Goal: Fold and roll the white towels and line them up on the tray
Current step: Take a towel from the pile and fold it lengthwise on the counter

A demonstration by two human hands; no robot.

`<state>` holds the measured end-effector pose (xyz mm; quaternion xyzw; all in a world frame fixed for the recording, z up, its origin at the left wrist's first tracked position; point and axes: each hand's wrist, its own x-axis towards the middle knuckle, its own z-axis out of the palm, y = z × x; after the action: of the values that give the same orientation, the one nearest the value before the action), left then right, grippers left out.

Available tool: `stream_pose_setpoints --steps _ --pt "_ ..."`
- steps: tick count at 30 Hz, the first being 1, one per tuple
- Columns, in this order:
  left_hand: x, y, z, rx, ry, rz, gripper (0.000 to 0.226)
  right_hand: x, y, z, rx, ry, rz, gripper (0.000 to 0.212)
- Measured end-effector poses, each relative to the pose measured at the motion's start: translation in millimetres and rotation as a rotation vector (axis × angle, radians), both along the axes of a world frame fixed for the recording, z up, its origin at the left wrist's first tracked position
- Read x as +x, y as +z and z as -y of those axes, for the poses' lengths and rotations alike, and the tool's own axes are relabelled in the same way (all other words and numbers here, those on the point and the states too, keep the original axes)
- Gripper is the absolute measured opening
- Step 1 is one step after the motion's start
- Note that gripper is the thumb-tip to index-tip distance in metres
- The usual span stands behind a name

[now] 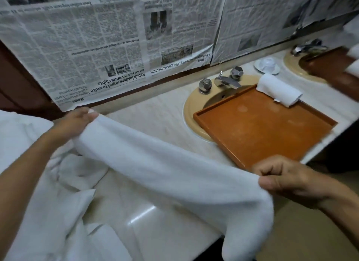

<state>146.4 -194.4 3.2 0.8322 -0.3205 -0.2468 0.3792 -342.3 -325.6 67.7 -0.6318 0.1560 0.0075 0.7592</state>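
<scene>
The white towel point(165, 169) hung stretched in the air above the bench point(155, 117), held at both ends. The left hand point(77, 122) pinched its far end at about 10 o'clock, fingers point(91, 115) closed narrowly on the cloth edge. The right hand point(287, 181) pinched the near end at about 4 o'clock, thumb and curled fingers point(272, 169) tight on the hem, with a loose tail drooping below it past the bench's front edge. The towel's long axis therefore ran from 10 to 4 o'clock, sagging slightly in the middle.

The tray point(252, 128) sat over the basin point(194, 105) at about 1 o'clock from the towel's middle, just beyond the right hand, which was clearly the nearer of the two. One rolled towel point(277, 89) lay across the tray's far corner. A pile of towels point(48, 202) lay on the bench at 8 o'clock, under the left forearm.

The stretched towel looked unfolded lengthwise, so folding seemed the step in hand. It would probably need laying flat on the bare bench below before rolling toward the tray side.
</scene>
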Motion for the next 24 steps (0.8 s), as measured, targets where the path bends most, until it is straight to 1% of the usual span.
stream_pose_setpoints --steps 1,2,3,4,5,6,7,8,11,13,15,16,17,19,20,21,22,23,24 --pt "3 4 6 -0.011 -0.031 -0.046 0.027 -1 0 0 0.087 -0.038 0.026 0.032" --pt "5 3 14 -0.016 -0.054 -0.093 0.027 0 -5 0 0.158 -0.103 0.01 0.033" --pt "6 -2 21 0.0 -0.075 -0.124 0.029 2 -16 0 0.182 -0.205 -0.053 0.036" --pt "6 -16 26 0.061 -0.096 -0.116 0.03 4 -32 -1 0.142 -0.311 -0.164 0.037" --pt "5 -33 31 0.154 -0.126 -0.054 0.03 7 -48 -2 0.046 -0.387 -0.308 0.037" --pt "3 -52 34 0.258 -0.145 0.033 0.031 10 -63 -4 -0.057 -0.416 -0.451 0.033" --pt "0 -70 36 0.349 -0.163 0.117 0.037 12 -74 -8 -0.126 -0.409 -0.544 0.03" --pt "0 -85 39 0.392 -0.173 0.148 0.041 14 -84 -10 -0.16 -0.385 -0.587 0.028" --pt "12 -100 56 0.395 -0.164 0.197 0.039 16 -88 -11 -0.11 -0.292 -0.571 0.036" --pt "23 -99 74 0.372 -0.16 0.226 0.04 19 -76 -4 -0.009 -0.248 -0.468 0.033" --pt "31 -95 94 0.348 -0.135 0.275 0.043 26 -69 10 0.121 -0.293 -0.349 0.026" --pt "33 -96 103 0.318 -0.106 0.316 0.043 31 -72 16 0.113 -0.345 -0.343 0.024" --pt "34 -98 110 0.282 -0.072 0.364 0.04 36 -81 20 0.019 -0.405 -0.385 0.024" --pt "24 -105 119 0.182 0.022 0.448 0.036 45 -115 27 -0.366 -0.494 -0.561 0.029" --pt "15 -111 123 0.139 0.069 0.473 0.035 48 -137 29 -0.52 -0.496 -0.655 0.032" --pt "0 -116 123 0.109 0.113 0.473 0.036 49 -158 27 -0.596 -0.487 -0.736 0.031" --pt "-16 -124 120 0.081 0.141 0.45 0.037 50 -174 21 -0.593 -0.478 -0.798 0.025" --pt "-35 -130 114 0.052 0.145 0.421 0.038 51 -187 16 -0.574 -0.489 -0.85 0.014" --pt "-53 -136 108 0.025 0.126 0.403 0.039 51 -195 13 -0.591 -0.524 -0.878 0.01"
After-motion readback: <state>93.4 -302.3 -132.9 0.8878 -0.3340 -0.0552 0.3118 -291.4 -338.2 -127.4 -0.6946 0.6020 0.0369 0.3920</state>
